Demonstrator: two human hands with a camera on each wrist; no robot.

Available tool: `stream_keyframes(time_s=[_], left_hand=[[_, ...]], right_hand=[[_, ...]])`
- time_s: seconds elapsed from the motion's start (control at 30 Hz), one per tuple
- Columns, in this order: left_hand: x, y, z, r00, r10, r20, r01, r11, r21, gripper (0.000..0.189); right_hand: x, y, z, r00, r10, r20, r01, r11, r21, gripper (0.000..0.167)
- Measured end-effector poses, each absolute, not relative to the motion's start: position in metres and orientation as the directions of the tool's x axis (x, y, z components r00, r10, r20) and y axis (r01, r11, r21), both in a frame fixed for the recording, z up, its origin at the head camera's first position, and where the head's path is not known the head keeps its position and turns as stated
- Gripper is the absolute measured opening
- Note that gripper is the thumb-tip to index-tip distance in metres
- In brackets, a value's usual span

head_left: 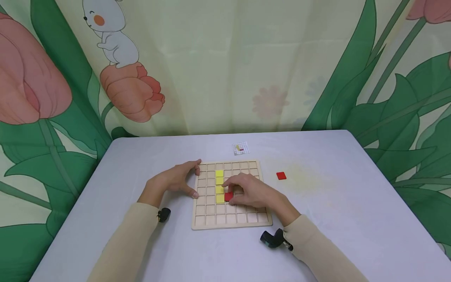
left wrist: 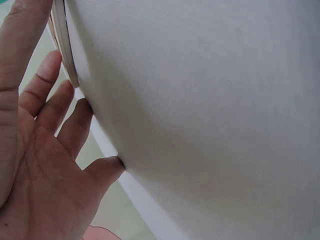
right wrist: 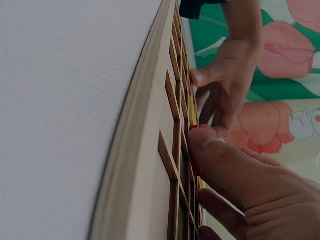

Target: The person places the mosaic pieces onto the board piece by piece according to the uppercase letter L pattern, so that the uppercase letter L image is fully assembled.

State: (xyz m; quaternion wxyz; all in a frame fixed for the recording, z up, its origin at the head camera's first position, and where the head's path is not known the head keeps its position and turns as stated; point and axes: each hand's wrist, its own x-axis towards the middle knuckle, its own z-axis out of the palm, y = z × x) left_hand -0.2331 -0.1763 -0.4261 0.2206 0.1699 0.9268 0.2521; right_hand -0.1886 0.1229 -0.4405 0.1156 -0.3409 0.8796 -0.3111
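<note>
A wooden grid board (head_left: 232, 226) lies flat on the table. Several yellow square tiles (head_left: 220, 173) fill a column of its cells. My right hand (head_left: 251, 192) pinches a red square tile (head_left: 228, 196) at the cell just right of the lowest yellow one; whether it sits fully down cannot be told. In the right wrist view, the thumb covers part of that red tile (right wrist: 195, 162). Along the board's left edge my left hand (head_left: 176, 178) is spread, thumb and fingers touching the rim. Its palm (left wrist: 50, 185) shows in the left wrist view, fingers extended.
Another red tile (head_left: 281, 176) lies on the table right of the board. Behind the board is a small card (head_left: 241, 148) printed with a grid and coloured marks. The white table (head_left: 352, 196) backs onto a floral curtain (head_left: 225, 70). Both wrists wear black devices.
</note>
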Motion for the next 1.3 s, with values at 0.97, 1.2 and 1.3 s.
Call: stream_keyframes(time_s=[0.97,1.2,1.3], left_hand=[[-0.236,-0.181,-0.424,-0.839,0.462,-0.288,0.254,0.799,0.545,0.068],[-0.235,-0.181,-0.427,-0.842,0.450,-0.297,0.235,0.802,0.549,0.068],[-0.234,-0.181,-0.427,-0.844,0.447,-0.295,0.234,0.803,0.548,0.068]], right_hand=[[-0.188,0.168,-0.437,-0.755,-0.632,0.177,-0.597,0.549,-0.585,0.019],[-0.194,0.187,-0.437,-0.738,-0.628,0.244,-0.641,0.542,-0.543,0.020],[-0.195,0.194,-0.436,-0.748,-0.617,0.243,-0.635,0.560,-0.532,0.022]])
